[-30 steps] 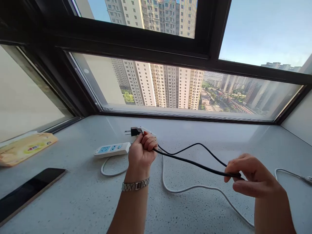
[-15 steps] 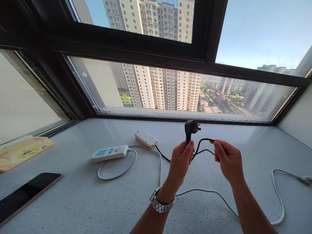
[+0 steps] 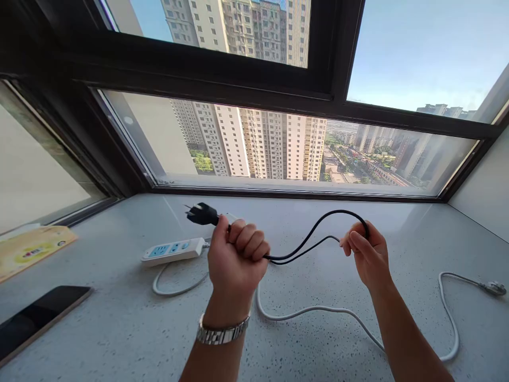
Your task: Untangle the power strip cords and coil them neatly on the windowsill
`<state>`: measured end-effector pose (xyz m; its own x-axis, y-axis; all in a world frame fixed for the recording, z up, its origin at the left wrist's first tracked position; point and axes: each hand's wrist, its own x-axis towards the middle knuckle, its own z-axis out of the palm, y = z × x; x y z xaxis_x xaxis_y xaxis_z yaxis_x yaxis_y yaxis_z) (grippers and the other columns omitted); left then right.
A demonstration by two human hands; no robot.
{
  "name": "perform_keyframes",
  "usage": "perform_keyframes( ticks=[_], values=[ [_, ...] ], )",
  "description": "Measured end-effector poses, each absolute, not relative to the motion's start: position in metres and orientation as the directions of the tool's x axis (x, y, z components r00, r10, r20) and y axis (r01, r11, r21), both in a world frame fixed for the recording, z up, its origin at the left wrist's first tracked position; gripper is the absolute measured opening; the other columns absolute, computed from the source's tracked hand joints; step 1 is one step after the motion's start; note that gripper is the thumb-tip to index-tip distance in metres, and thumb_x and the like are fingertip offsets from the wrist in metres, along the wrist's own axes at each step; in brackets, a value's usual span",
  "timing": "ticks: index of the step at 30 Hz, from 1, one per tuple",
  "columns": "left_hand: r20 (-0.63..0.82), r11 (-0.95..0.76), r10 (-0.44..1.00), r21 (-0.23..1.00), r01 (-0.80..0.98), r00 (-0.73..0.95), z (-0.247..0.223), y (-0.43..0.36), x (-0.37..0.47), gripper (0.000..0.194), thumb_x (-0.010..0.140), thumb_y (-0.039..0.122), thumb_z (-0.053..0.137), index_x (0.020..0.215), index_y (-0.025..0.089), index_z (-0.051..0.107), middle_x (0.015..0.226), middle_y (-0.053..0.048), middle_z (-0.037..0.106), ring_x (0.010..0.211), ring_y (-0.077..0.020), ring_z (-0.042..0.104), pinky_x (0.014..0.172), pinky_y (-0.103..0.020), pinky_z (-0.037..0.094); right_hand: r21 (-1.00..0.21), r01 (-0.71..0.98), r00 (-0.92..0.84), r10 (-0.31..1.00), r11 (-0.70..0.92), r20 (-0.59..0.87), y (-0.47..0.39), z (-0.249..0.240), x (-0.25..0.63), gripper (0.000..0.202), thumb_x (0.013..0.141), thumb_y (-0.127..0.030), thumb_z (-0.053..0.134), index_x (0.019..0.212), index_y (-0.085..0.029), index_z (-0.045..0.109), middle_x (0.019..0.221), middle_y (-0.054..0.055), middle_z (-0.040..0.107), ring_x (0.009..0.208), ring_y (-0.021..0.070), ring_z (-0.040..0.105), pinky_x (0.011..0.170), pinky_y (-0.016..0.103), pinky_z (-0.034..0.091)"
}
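Note:
My left hand [image 3: 240,252], with a silver watch [image 3: 222,333] at the wrist, is closed around a black power cord just behind its plug [image 3: 202,214]. The plug's prongs point left and slightly up. From the left fist the black power cord [image 3: 306,241] arcs to the right in a loop. My right hand [image 3: 366,249] pinches that loop between thumb and fingers. A white power strip [image 3: 173,250] with blue socket faces lies left of my left hand. Behind the left hand, the white adapter box is almost wholly hidden.
A white cable [image 3: 318,309] snakes across the speckled sill [image 3: 131,329] to a plug [image 3: 494,288] at the right. On the left lie a phone [image 3: 42,321] and a yellow packet [image 3: 35,249]. A dark window frame [image 3: 238,192] borders the back.
My left hand has moved left and turned, swinging the plug from pointing right to pointing left. The black cord now stretches wider between the hands. My right hand has shifted only a little.

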<state>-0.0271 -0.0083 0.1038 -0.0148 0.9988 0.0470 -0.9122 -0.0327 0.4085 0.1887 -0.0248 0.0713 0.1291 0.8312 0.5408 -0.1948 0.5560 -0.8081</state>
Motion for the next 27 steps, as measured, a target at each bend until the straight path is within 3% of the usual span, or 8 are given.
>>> perform_keyframes(
  ticks=[2, 6, 10, 14, 17, 20, 24, 27],
  values=[
    [0.048, -0.090, 0.996, 0.353, -0.931, -0.078, 0.107, -0.007, -0.045, 0.045, 0.099, 0.034, 0.025, 0.056, 0.019, 0.019, 0.045, 0.007, 0.011, 0.036, -0.0075, 0.009, 0.033, -0.022, 0.008, -0.763, -0.281, 0.168, 0.813, 0.582, 0.558, -0.023, 0.073, 0.193, 0.017, 0.079, -0.033, 0.066, 0.069, -0.021, 0.060, 0.054, -0.007, 0.044, 0.048, 0.0092, 0.046, 0.063, 0.032, 0.046],
    [0.030, -0.198, 0.979, 0.390, -0.899, -0.203, 0.113, -0.006, -0.065, 0.045, 0.099, 0.033, 0.022, 0.056, 0.019, 0.018, 0.043, 0.007, 0.014, 0.035, -0.0071, 0.008, 0.032, -0.022, 0.009, -0.746, -0.268, 0.115, 0.789, 0.609, 0.603, -0.028, 0.078, 0.211, 0.012, 0.078, -0.032, 0.064, 0.072, -0.022, 0.065, 0.043, -0.009, 0.033, 0.037, 0.0064, 0.028, 0.043, 0.024, 0.033],
    [-0.029, -0.339, 0.918, 0.462, -0.819, -0.397, 0.119, -0.007, -0.074, 0.048, 0.097, 0.036, 0.028, 0.053, 0.018, 0.020, 0.041, 0.006, 0.014, 0.038, -0.0075, 0.005, 0.032, -0.022, 0.009, -0.753, 0.187, -0.002, 0.767, 0.631, 0.642, -0.041, 0.086, 0.230, 0.012, 0.072, -0.026, 0.071, 0.064, -0.020, 0.065, 0.046, -0.005, 0.044, 0.042, 0.0077, 0.033, 0.041, 0.024, 0.027],
    [0.069, -0.431, 0.874, 0.569, -0.700, -0.482, 0.116, -0.005, -0.075, 0.053, 0.096, 0.034, 0.032, 0.047, 0.017, 0.026, 0.040, 0.005, 0.014, 0.037, -0.0078, 0.006, 0.034, -0.024, 0.008, -0.532, 0.564, -0.047, 0.668, 0.631, 0.742, -0.046, 0.088, 0.219, 0.020, 0.076, -0.028, 0.068, 0.061, -0.019, 0.060, 0.044, -0.007, 0.036, 0.041, 0.0068, 0.030, 0.041, 0.023, 0.025],
    [0.213, -0.375, 0.919, 0.729, -0.573, -0.332, 0.108, -0.002, -0.060, 0.051, 0.090, 0.045, 0.049, 0.047, 0.017, 0.047, 0.038, 0.006, 0.018, 0.034, -0.0057, 0.011, 0.036, -0.023, 0.007, -0.453, 0.601, -0.083, 0.615, 0.659, 0.785, -0.045, 0.085, 0.198, 0.027, 0.083, -0.027, 0.062, 0.060, -0.019, 0.053, 0.047, -0.007, 0.035, 0.042, 0.0061, 0.028, 0.041, 0.022, 0.023],
    [0.273, -0.274, 0.960, 0.881, -0.387, -0.059, 0.099, -0.004, -0.034, 0.046, 0.078, 0.060, 0.061, 0.078, 0.015, 0.070, 0.036, 0.006, 0.033, 0.033, -0.0053, 0.020, 0.037, -0.021, 0.011, -0.430, 0.616, -0.115, 0.616, 0.660, 0.779, -0.045, 0.082, 0.181, 0.029, 0.088, -0.025, 0.056, 0.062, -0.020, 0.046, 0.050, -0.007, 0.036, 0.044, 0.0062, 0.028, 0.042, 0.021, 0.023],
    [0.203, -0.146, 0.927, 0.970, -0.193, 0.315, 0.088, -0.015, -0.001, 0.058, 0.079, 0.064, 0.055, 0.107, 0.015, 0.066, 0.050, -0.002, 0.059, 0.033, -0.0067, 0.034, 0.038, -0.021, 0.018, -0.419, 0.658, -0.140, 0.649, 0.625, 0.748, -0.047, 0.077, 0.170, 0.026, 0.090, -0.023, 0.048, 0.066, -0.021, 0.040, 0.056, -0.006, 0.038, 0.047, 0.0077, 0.030, 0.043, 0.021, 0.025],
    [0.169, -0.146, 0.905, 0.985, -0.089, 0.391, 0.077, -0.016, 0.017, 0.044, 0.078, 0.054, 0.059, 0.090, 0.014, 0.068, 0.045, 0.000, 0.055, 0.034, -0.0088, 0.042, 0.038, -0.020, 0.025, -0.397, 0.684, -0.206, 0.684, 0.613, 0.700, -0.049, 0.074, 0.165, 0.019, 0.090, -0.020, 0.043, 0.071, -0.021, 0.041, 0.063, -0.003, 0.045, 0.050, 0.0092, 0.033, 0.046, 0.022, 0.026]
  ],
)
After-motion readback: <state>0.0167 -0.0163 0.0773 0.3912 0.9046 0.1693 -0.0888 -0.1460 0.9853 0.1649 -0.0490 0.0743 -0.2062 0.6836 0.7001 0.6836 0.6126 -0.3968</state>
